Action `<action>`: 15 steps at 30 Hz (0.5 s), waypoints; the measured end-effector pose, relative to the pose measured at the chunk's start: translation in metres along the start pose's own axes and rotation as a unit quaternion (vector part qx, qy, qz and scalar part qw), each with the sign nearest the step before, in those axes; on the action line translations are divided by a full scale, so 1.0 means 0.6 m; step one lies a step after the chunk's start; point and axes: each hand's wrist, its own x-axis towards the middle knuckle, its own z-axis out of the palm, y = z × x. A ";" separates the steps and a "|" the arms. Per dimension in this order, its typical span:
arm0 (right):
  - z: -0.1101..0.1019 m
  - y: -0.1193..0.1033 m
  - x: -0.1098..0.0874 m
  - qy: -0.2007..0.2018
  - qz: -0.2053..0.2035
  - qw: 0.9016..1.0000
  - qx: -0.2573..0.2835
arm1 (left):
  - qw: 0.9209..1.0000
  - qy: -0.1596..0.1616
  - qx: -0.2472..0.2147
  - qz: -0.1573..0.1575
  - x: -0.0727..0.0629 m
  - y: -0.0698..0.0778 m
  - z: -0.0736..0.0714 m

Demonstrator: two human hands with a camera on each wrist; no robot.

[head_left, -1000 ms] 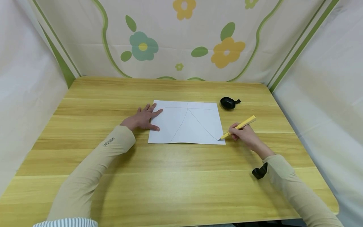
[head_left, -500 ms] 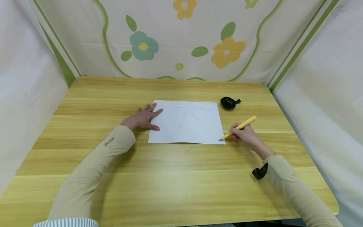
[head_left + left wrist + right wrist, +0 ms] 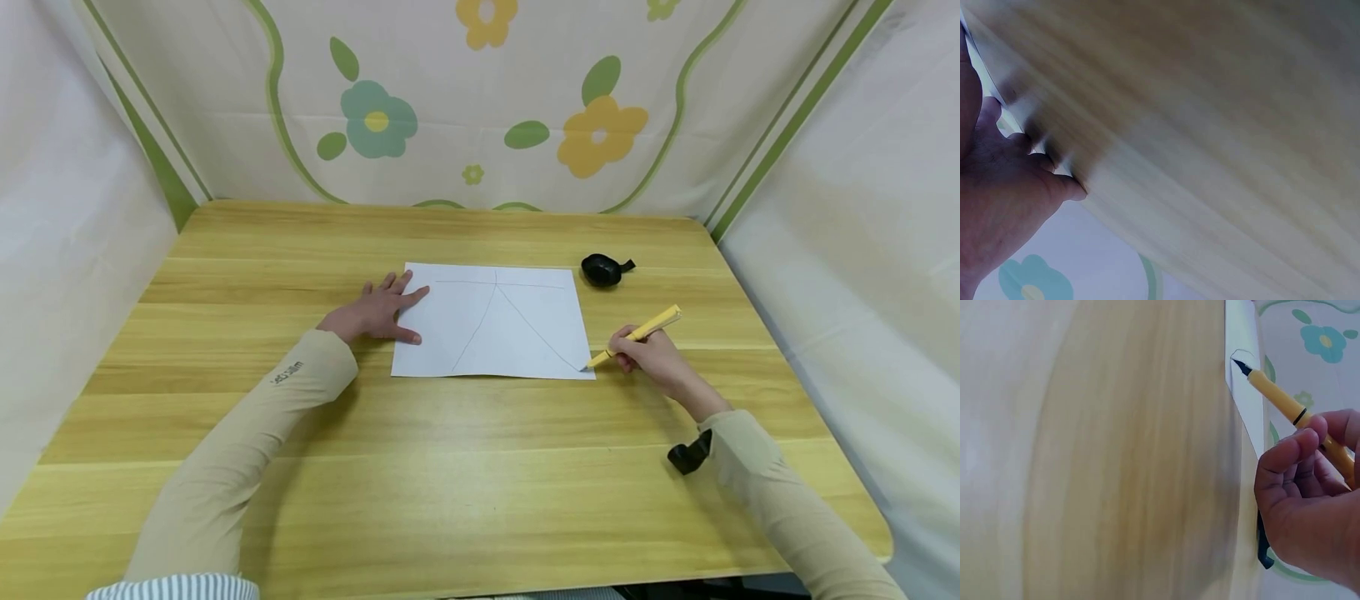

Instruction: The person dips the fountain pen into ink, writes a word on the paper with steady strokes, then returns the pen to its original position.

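Observation:
A white sheet of paper (image 3: 450,333) lies on the table with thin lines drawn on it: one across the top, and two slanting down from near its middle. My left hand (image 3: 375,315) rests with spread fingers on the sheet's left edge. In the left wrist view the left hand (image 3: 1010,181) shows its fingers against the table surface. My right hand (image 3: 651,358) pinches a yellow fountain pen (image 3: 637,332), its nib at the lower right corner of the paper. The right wrist view shows the pen (image 3: 1279,399) with its dark nib on the paper, fingers of the right hand (image 3: 1316,494) curled round the barrel.
A round black object with a short strap (image 3: 602,271) sits beyond the paper's upper right corner. A black band piece (image 3: 690,454) hangs at the right sleeve. The wooden table (image 3: 450,483) is bordered by a flowered cloth (image 3: 442,100) at the back.
The pen tip has crept very slightly to the right at the end of the right slanting line. The left hand stays in place on the paper.

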 end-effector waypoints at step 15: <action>-0.017 -0.009 -0.001 0.017 0.005 0.944 0.330 | 1.000 -0.002 -0.001 -0.003 0.000 0.000 0.000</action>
